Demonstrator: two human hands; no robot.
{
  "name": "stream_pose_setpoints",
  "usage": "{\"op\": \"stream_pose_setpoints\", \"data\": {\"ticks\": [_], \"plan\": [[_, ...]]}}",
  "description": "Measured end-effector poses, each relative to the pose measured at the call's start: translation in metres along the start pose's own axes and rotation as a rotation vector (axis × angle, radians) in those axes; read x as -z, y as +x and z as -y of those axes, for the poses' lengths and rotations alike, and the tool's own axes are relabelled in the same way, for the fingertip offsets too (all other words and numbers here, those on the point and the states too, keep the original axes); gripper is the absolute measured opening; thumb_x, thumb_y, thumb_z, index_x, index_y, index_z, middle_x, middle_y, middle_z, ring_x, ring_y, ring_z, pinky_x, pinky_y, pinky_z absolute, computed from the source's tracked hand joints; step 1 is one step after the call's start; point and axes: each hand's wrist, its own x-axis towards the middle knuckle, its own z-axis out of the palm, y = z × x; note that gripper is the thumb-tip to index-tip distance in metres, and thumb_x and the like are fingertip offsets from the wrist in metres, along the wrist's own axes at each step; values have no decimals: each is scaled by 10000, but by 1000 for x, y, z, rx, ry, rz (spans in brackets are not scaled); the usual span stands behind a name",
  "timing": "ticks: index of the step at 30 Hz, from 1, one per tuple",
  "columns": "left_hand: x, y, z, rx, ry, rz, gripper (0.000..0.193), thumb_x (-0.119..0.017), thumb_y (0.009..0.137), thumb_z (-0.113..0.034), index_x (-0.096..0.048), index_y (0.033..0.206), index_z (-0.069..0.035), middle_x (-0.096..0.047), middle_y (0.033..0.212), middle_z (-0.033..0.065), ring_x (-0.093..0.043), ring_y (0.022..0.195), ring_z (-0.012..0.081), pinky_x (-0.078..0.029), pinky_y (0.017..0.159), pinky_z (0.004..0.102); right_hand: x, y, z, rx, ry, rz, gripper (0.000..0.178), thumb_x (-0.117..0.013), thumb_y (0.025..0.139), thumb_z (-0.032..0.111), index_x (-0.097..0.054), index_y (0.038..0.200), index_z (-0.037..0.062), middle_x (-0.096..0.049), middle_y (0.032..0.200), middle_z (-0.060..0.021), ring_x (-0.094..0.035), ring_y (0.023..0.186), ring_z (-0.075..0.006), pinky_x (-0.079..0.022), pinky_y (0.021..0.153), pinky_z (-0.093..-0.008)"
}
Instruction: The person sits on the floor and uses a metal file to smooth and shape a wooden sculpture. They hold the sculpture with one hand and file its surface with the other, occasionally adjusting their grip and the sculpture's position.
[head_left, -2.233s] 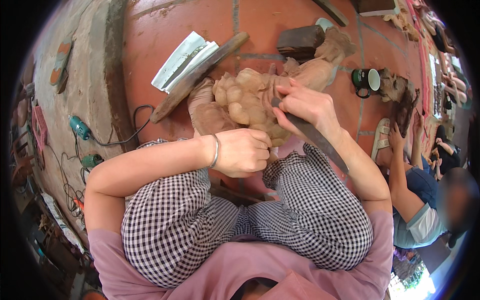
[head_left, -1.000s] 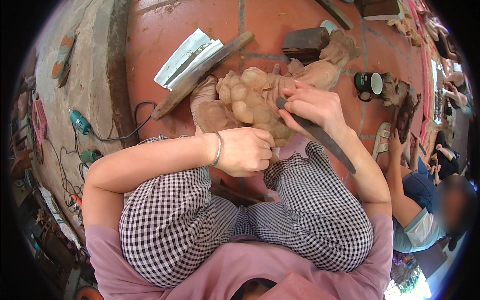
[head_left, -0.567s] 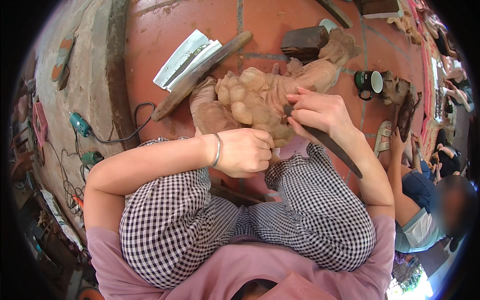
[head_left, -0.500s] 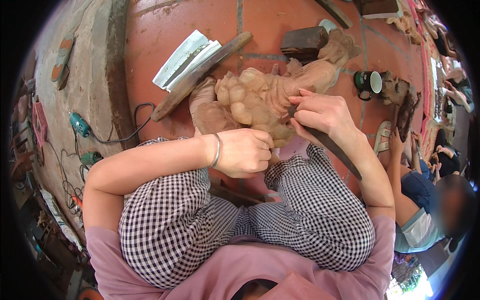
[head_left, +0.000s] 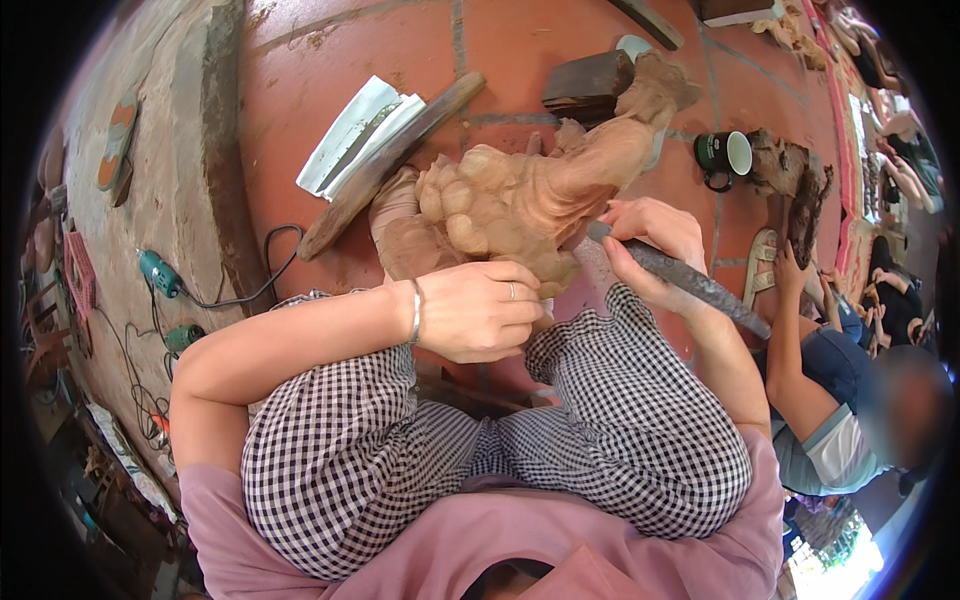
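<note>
A pale brown wooden carving with rounded lumps lies on the red tiled floor between my knees. My left hand grips its near edge and steadies it; a thin bangle sits on that wrist. My right hand is closed on a long dark metal file, whose tip rests against the carving's right side. My legs wear black-and-white checked trousers.
A wooden mallet and folded white paper lie at the upper left. A dark wood block, a green mug and teal power tools with cords are around. Another person sits at the right.
My right hand has slid the file from the carving's middle out to its right side. The left hand has kept its hold on the carving.
</note>
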Motion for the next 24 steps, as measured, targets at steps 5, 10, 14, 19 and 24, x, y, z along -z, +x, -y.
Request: {"op": "stream_pose_setpoints", "data": {"ticks": [5, 10, 14, 19, 24], "plan": [[26, 17, 1, 263, 211, -96, 595, -695, 782, -350, -576, 1265, -25, -552, 1339, 129, -522, 1259, 242, -377, 1095, 433, -19, -29, 5, -219, 116, -123, 118, -716, 797, 68, -615, 831, 19, -636, 767, -102, -630, 673, -215, -497, 625, -306], [23, 13, 12, 345, 379, -66, 672, -713, 776, -407, -545, 1311, -37, -536, 1318, 140, -501, 1265, 285, -348, 1109, 481, -55, -56, 11, -541, 477, -330, 187, -662, 905, 53, -588, 1066, -5, -664, 901, -54, -646, 810, -124, -527, 716, -253], [21, 13, 17, 461, 260, -180, 699, -778, 700, -357, -557, 1272, -22, -530, 1265, 156, -520, 1211, 324, -410, 1074, 497, -53, -54, 9, -644, 883, -448, 172, -602, 940, 4, -579, 1104, -42, -674, 980, -109, -682, 925, -163, -578, 818, -274], [22, 15, 15, 461, 303, -133, 647, -750, 731, -365, -568, 1237, -5, -509, 1231, 150, -496, 1220, 326, -385, 1095, 485, -45, -37, 13, -693, 867, -404, 207, -619, 933, 26, -593, 1126, -44, -676, 1018, -116, -681, 901, -151, -568, 832, -262], [20, 13, 17, 436, 236, -192, 596, -774, 719, -328, -582, 1164, 18, -502, 1178, 159, -500, 1214, 337, -387, 1099, 496, -42, -31, 7, -458, 244, -422, 139, -668, 891, 42, -665, 1016, -19, -657, 1069, -79, -639, 928, -118, -531, 797, -249]]}}
